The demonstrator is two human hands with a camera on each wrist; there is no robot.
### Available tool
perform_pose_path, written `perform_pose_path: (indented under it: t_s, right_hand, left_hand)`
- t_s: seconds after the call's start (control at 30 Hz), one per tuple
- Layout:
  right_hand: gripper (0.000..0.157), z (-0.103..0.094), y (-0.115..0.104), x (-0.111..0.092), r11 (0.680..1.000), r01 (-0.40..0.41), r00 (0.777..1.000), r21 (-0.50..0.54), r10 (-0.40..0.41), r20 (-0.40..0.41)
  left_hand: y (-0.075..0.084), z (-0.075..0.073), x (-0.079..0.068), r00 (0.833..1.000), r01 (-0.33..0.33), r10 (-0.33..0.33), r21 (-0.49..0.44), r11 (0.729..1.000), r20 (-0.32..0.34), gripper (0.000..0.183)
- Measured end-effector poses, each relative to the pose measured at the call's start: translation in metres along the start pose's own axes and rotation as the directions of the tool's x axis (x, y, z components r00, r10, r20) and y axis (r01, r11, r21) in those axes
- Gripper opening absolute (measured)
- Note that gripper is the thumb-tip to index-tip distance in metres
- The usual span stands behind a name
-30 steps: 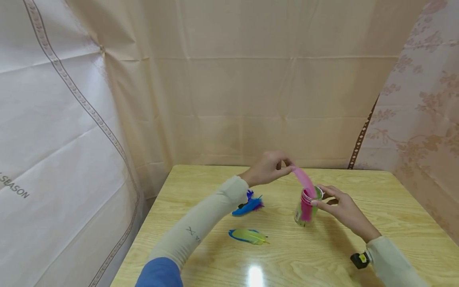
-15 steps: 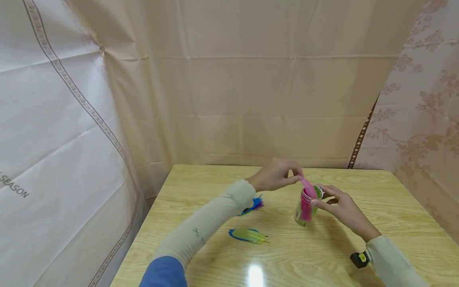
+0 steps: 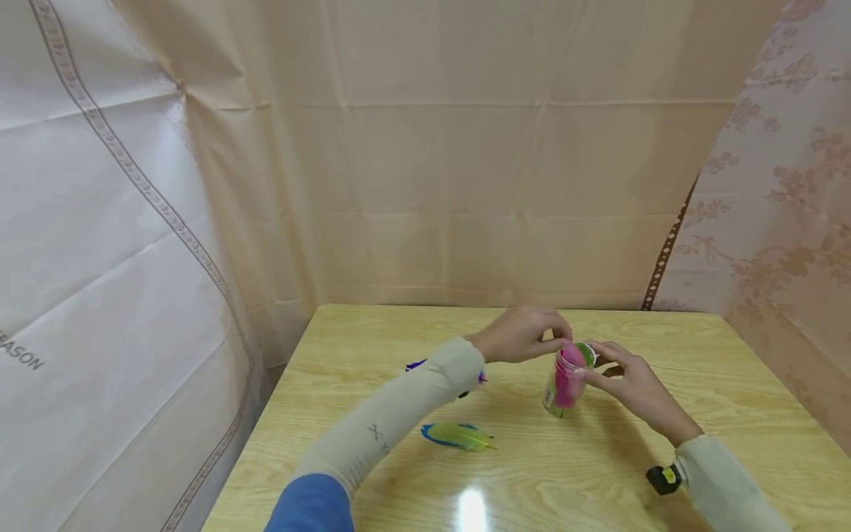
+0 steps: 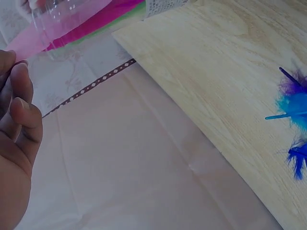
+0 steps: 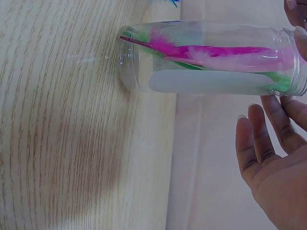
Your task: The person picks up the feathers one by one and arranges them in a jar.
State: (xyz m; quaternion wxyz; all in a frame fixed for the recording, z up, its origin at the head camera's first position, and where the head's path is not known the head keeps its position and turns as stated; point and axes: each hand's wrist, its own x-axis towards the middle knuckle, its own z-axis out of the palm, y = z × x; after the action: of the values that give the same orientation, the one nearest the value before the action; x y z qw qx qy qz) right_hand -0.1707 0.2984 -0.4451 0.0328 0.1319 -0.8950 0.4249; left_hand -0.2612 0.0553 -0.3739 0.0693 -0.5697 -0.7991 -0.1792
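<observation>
In the head view a clear jar (image 3: 549, 397) stands on the table's right half. My right hand (image 3: 634, 390) holds it near the rim between thumb and fingers. At its mouth my left hand (image 3: 527, 334) pinches the upper end of a light pink feather (image 4: 33, 40), most of which is down in the jar. Through the wall, the right wrist view shows a magenta feather (image 5: 225, 50) and a green feather (image 5: 282, 82) beside the pink one. The jar carries a pale label (image 5: 206, 81). Some fingertips of the right hand are cut off in the right wrist view.
A yellow-green feather (image 3: 465, 437) lies over a blue one (image 3: 433, 436) on the wooden table (image 3: 572, 488). Blue and purple feathers (image 4: 296, 96) lie farther back, partly hidden by the left sleeve in the head view. Cloth curtains (image 3: 425, 162) hang behind and at both sides.
My left hand has moved right and down to the jar's mouth, lowering the pink feather deeper inside. The right hand and jar have stayed in place.
</observation>
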Motion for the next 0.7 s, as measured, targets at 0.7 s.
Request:
perform_pose_path:
  t_s: [0.7]
  right_hand:
    - [0.059, 0.002, 0.0, 0.001, 1.0, 0.015, 1.0, -0.009, -0.015, -0.005]
  left_hand:
    - [-0.002, 0.008, -0.002, 0.999, 0.034, -0.035, -0.023, 0.999, -0.003, 0.02]
